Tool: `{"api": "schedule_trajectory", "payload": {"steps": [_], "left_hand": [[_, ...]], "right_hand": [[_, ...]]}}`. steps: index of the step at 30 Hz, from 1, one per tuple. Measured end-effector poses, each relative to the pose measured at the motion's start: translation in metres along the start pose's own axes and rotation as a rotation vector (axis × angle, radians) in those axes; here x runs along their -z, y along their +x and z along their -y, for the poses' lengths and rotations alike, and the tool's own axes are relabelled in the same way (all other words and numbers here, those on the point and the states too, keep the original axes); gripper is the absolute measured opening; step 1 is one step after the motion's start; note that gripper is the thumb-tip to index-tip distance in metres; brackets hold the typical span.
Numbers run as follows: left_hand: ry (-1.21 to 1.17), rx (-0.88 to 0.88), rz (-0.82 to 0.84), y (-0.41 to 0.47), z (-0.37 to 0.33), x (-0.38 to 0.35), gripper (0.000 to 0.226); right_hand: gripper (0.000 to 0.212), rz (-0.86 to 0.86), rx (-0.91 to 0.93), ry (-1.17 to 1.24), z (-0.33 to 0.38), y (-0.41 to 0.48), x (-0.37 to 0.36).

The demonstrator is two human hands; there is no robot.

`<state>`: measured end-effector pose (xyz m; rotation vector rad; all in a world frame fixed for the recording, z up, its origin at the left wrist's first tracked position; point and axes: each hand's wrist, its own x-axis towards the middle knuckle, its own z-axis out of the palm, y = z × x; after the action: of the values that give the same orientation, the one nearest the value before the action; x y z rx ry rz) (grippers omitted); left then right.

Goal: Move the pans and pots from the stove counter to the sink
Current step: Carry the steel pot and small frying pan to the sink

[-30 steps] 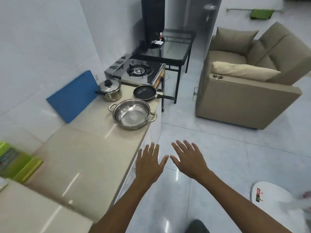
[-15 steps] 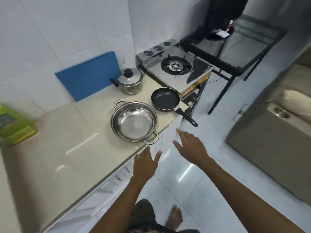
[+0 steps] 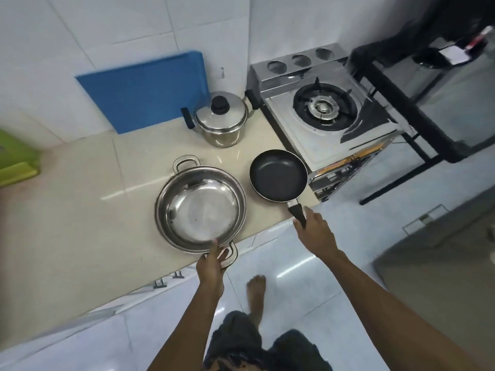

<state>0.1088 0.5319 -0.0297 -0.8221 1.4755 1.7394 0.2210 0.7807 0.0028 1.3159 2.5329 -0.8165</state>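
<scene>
Left to right on the glossy cream bench (image 3: 80, 210): wide round steel pot (image 3: 201, 208), left hand (image 3: 211, 263) closed on its near loop handle; lidded steel pot (image 3: 221, 119) behind; black nonstick frying pan (image 3: 278, 176) (no legible writing), right hand (image 3: 314, 230) clamped around its handle.

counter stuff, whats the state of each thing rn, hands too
wide steel pot: open, empty, on the counter
black frying pan: empty, on the counter
lidded pot: lid on, untouched
gas stove: burner bare, no flame seen
blue cutting board: leaning on the wall
left hand: gripping the wide pot's near handle
right hand: closed on the pan's handle
</scene>
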Motion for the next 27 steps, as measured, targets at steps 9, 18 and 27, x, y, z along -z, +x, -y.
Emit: {"api": "schedule_trajectory", "payload": {"steps": [9, 18, 27], "left_hand": [[-0.322, 0.008, -0.109, 0.001, -0.003, -0.034, 0.029], [-0.38, -0.066, -0.318, -0.045, 0.003, -0.037, 0.021], [-0.626, -0.291, -0.497, -0.121, -0.038, 0.052, 0.034]], "right_hand": [[0.056, 0.271, -0.148, 0.458, -0.011, 0.059, -0.016], [0.053, 0.178, 0.148, 0.427, -0.008, 0.052, 0.001], [0.051, 0.377, 0.582, 0.314, 0.13, 0.039, 0.006]]}}
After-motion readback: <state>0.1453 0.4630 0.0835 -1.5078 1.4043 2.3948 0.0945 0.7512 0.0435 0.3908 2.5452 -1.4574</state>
